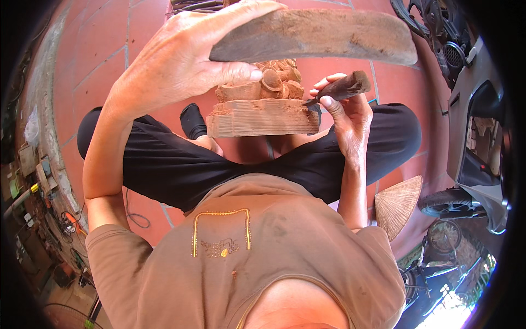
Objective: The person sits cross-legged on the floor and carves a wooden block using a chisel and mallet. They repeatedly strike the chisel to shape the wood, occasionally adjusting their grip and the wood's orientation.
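Between my folded legs stands a reddish-brown wood carving [257,118], with a ridged flat base and rounded carved shapes on its upper part. My left hand [181,57] is raised above it and closed around one end of a long, flat, worn wooden club [323,35], which reaches out to the right over the carving. A chisel [342,88] with a thick dark handle is gripped in the fingers of my right hand [350,118]. Its dark blade slants down to the left, and the tip meets the right end of the carving just above the base.
Red floor tiles [101,71] surround me. A conical straw hat [399,207] lies at my right, near a motorbike [482,148]. Along the left runs a ledge with cluttered tools and cables [68,222]. A bundle of sticks [197,5] shows at the far edge.
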### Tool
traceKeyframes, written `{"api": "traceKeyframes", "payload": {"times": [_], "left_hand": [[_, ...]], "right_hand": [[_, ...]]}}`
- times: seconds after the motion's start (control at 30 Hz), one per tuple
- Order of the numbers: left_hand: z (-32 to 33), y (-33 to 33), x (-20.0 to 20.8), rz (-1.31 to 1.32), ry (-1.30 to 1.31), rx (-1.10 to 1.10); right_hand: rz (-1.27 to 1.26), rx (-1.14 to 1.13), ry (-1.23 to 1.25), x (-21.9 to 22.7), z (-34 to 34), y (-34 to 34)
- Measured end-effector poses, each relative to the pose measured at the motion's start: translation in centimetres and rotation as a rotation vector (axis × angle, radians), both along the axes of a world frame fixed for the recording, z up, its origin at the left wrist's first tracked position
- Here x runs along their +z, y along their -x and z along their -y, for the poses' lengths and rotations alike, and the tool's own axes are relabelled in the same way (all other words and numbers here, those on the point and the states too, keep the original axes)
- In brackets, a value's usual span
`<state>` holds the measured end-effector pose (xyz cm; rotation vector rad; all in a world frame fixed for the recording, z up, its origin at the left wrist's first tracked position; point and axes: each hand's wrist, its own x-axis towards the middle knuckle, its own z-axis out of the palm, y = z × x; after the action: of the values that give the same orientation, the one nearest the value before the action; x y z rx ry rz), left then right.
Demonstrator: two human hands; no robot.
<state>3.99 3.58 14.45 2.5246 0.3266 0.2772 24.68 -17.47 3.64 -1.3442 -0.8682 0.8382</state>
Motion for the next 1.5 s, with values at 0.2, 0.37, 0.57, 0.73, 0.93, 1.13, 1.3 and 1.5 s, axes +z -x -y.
{"api": "traceKeyframes", "payload": {"times": [0.2, 0.37, 0.57, 0.73, 0.93, 1.13, 1.3, 1.5], "left_hand": [[0.5, -0.4, 0.8, 0.042, 0.114, 0.031], [1.1, -0.3, 1.7, 0.194, 0.196, -0.013], [0.7, 0.0, 1.2, 0.259, 0.146, -0.065], [1.3, -0.1, 0.0, 0.33, 0.095, -0.059], [1.7, -0.2, -1.7, 0.098, 0.082, -0.089], [1.6, 0.3, 0.6, 0.218, 0.083, -0.038], [2.1, -0.2, -1.7, 0.082, -0.012, -0.039], [0.1, -0.1, -1.7, 0.09, -0.068, 0.049]], "right_hand": [[0.063, 0.139, 0.041, 0.0, -0.9, 1.2], [0.095, 0.152, 0.054, -0.2, -1.2, 1.5], [0.19, 0.167, 0.061, 0.0, -1.5, 1.8], [0.279, 0.169, 0.085, 0.5, -1.7, 2.2], [0.336, 0.167, 0.132, 0.0, -1.2, 1.9], [0.265, 0.159, 0.077, 0.7, -1.6, 2.4], [0.343, 0.17, 0.093, 0.3, -1.6, 2.1], [0.364, -0.146, 0.016, -1.2, -2.2, 0.5]]}}
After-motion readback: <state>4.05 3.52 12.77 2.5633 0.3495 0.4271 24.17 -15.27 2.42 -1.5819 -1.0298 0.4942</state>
